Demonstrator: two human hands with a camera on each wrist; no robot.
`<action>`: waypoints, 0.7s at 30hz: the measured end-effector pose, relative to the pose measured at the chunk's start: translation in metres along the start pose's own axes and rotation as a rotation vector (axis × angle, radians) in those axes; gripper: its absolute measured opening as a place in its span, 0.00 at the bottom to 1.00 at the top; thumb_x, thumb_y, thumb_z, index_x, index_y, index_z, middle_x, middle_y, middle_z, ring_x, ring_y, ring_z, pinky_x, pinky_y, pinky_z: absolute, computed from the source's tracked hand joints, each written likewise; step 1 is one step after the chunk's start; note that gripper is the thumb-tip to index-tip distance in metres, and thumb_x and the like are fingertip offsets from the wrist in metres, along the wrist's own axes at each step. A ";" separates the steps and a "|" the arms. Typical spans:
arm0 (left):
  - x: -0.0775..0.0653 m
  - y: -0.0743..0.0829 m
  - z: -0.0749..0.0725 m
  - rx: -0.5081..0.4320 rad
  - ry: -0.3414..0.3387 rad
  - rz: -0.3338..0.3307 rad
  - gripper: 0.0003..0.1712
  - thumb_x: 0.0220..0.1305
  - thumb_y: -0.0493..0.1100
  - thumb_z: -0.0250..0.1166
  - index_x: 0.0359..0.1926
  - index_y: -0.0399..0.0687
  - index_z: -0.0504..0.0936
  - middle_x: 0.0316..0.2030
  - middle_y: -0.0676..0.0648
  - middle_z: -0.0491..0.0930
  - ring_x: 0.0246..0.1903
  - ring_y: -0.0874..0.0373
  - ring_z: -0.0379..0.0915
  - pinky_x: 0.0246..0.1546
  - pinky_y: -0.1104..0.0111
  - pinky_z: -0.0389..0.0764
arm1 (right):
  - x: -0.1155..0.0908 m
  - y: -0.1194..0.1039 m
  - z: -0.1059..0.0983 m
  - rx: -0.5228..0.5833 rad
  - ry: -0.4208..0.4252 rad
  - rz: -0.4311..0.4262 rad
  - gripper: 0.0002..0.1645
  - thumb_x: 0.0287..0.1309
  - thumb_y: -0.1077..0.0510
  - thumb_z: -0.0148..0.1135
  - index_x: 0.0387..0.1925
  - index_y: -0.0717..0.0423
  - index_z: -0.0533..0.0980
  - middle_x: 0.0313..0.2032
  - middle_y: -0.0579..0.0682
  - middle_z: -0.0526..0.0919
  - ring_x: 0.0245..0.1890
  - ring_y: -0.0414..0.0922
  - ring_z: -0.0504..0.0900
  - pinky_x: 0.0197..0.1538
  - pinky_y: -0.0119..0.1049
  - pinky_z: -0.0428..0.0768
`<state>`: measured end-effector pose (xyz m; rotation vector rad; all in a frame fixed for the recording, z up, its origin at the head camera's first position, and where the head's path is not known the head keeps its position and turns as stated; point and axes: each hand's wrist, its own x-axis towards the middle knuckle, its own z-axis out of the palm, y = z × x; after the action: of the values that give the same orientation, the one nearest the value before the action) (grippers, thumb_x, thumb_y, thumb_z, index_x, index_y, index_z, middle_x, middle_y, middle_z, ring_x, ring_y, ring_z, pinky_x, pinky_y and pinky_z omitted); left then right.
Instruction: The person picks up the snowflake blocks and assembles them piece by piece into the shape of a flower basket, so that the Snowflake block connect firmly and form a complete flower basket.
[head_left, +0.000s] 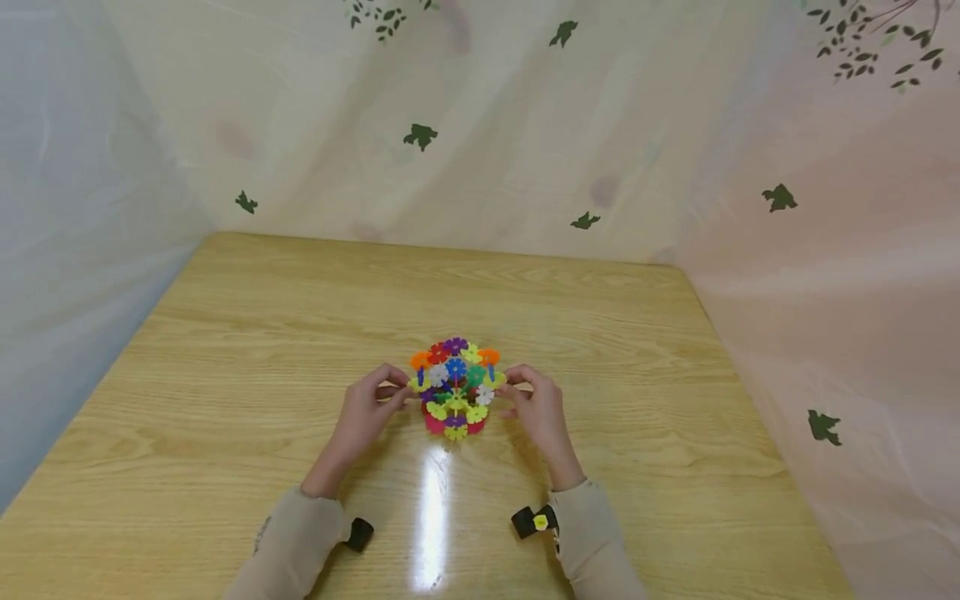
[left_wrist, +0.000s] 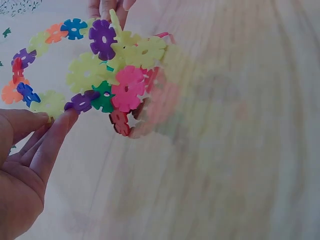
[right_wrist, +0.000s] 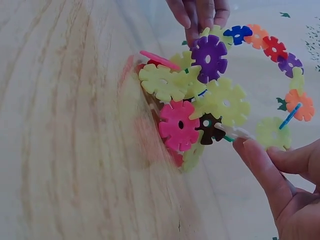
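Observation:
A model built of interlocking plastic snowflake discs (head_left: 456,369) stands on the table between the two hands, in yellow, purple, red, orange, blue, green, white and pink. My left hand (head_left: 367,408) pinches a yellow disc (left_wrist: 51,103) on its left side between thumb and fingers. Opposite, my right hand (head_left: 542,410) pinches a yellow disc (right_wrist: 273,133) on the right side. A chain of discs arches from one gripped side to the other in both wrist views. Pink discs (right_wrist: 179,125) sit low, close to the tabletop.
The wooden table (head_left: 225,350) has a bright light reflection in front of the model. Pale curtains (head_left: 480,183) with green bird shapes stand behind the table and at both sides. A black strap piece (head_left: 534,522) shows at the right sleeve.

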<state>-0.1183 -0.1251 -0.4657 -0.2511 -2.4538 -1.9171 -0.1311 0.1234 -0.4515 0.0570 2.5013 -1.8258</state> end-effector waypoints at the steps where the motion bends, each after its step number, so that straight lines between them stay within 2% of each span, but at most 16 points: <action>1: 0.000 0.000 0.001 -0.005 -0.001 -0.006 0.04 0.65 0.26 0.58 0.41 0.30 0.75 0.44 0.32 0.77 0.43 0.39 0.83 0.40 0.63 0.87 | 0.000 0.001 0.000 0.005 0.002 -0.001 0.09 0.62 0.71 0.57 0.44 0.67 0.77 0.43 0.66 0.79 0.41 0.60 0.86 0.33 0.44 0.88; 15: -0.001 -0.003 0.004 -0.091 0.003 -0.060 0.05 0.65 0.25 0.56 0.42 0.28 0.74 0.42 0.31 0.76 0.43 0.37 0.82 0.41 0.63 0.87 | -0.002 0.007 0.005 0.047 0.000 0.043 0.06 0.65 0.70 0.54 0.43 0.67 0.73 0.44 0.65 0.78 0.44 0.59 0.86 0.34 0.43 0.88; 21: 0.000 -0.005 0.003 -0.118 0.002 -0.080 0.05 0.67 0.25 0.54 0.43 0.27 0.73 0.43 0.32 0.74 0.45 0.37 0.81 0.43 0.66 0.86 | -0.003 0.007 0.006 0.068 -0.026 0.007 0.04 0.66 0.72 0.51 0.40 0.67 0.72 0.41 0.61 0.77 0.43 0.57 0.86 0.34 0.44 0.88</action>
<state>-0.1186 -0.1232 -0.4712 -0.1548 -2.3883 -2.0962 -0.1273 0.1199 -0.4595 0.0437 2.4179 -1.8961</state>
